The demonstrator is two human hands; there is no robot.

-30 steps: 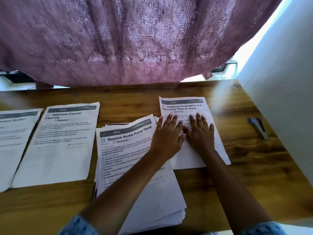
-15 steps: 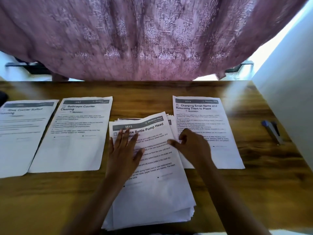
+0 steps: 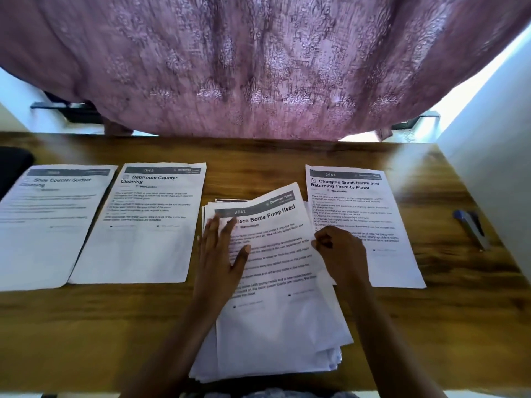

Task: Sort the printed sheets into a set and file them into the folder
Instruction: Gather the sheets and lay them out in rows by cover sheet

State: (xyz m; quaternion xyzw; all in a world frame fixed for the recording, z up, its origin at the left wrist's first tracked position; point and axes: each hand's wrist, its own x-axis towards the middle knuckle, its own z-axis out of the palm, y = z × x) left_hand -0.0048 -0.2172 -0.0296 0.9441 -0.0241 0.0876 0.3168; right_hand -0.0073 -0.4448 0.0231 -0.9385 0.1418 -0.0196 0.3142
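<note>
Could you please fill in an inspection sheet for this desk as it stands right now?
Surface: wooden table, grain visible.
Job's things: stack of sheets in the middle, its top sheet skewed; three single sheets laid out, with the counter sheet and bathroom sheet to its left and the charging sheet to its right; no folder seen.
Clutter: stapler at the right; dark object at the left edge.
Hands: left hand flat on the top sheet; right hand pinches its right edge.
Cables: nothing seen.
Surroundings: pink curtain behind; white wall to the right.
</note>
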